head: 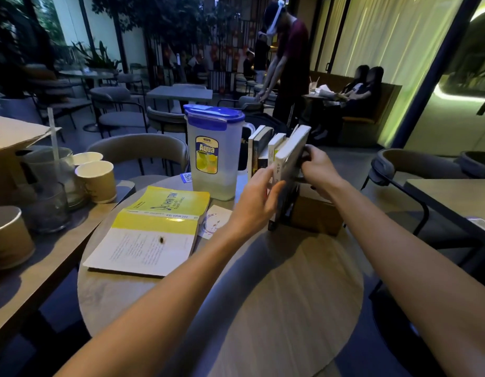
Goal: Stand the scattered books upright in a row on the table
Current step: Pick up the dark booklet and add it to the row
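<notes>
Several books stand upright in a row [263, 151] at the far side of the round wooden table [290, 295], just right of the pitcher. The nearest one, a white book [291, 153], leans left against the others. My left hand [259, 202] presses its near face and spine, fingers curled at its edge. My right hand [319, 165] grips its right side from behind. A yellow book [159, 221] lies flat on the table's left part, cover folded back so a white page shows.
A clear pitcher with a blue lid [212, 156] stands beside the row. A brown cardboard box [316, 213] sits behind the held book. Paper cups [97, 180] and glasses crowd the adjoining left table. A small card [215, 221] lies by the yellow book. Chairs surround the table.
</notes>
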Demonstrator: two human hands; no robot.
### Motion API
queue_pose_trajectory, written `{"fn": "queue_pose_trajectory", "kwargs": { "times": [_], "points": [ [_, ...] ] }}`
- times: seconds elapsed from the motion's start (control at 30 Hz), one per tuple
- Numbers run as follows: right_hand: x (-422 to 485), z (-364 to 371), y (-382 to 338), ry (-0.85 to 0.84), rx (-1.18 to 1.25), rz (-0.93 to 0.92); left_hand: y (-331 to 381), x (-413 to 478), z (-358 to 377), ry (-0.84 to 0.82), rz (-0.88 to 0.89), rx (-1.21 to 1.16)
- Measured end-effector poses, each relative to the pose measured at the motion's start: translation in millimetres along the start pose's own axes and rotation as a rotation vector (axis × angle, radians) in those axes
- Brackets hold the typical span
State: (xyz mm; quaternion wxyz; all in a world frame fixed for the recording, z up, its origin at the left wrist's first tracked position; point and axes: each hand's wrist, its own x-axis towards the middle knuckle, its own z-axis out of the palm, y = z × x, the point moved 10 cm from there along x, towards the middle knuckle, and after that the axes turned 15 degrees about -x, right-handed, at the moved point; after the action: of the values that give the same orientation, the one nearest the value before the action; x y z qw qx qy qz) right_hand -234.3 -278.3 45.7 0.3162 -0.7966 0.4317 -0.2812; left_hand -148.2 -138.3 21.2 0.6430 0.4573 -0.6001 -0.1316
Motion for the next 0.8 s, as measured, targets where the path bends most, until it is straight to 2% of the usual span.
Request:
{"fn": "queue_pose_trajectory", "kwargs": {
  "times": [0.13, 0.2, 0.3, 0.4, 0.8],
  "points": [
    [5.2, 5.3, 10.0, -0.005, 0.069, 0.082, -19.5, 6.1, 9.8, 0.022, -0.056, -0.004],
    [8.0, 4.8, 12.3, 0.016, 0.182, 0.116, -25.0, 10.5, 12.5, 0.025, -0.068, -0.012],
    [7.2, 13.2, 15.6, -0.066, 0.383, 0.196, -32.9, 18.2, 12.4, 0.017, -0.090, 0.002],
    [11.5, 19.1, 16.5, -0.146, 0.317, 0.217, -36.9, 21.5, 11.9, 0.006, -0.086, 0.007],
    [25.9, 17.3, 3.0, -0.147, 0.203, 0.115, -40.3, 25.6, 11.8, 0.088, -0.033, 0.063]
  ]
}}
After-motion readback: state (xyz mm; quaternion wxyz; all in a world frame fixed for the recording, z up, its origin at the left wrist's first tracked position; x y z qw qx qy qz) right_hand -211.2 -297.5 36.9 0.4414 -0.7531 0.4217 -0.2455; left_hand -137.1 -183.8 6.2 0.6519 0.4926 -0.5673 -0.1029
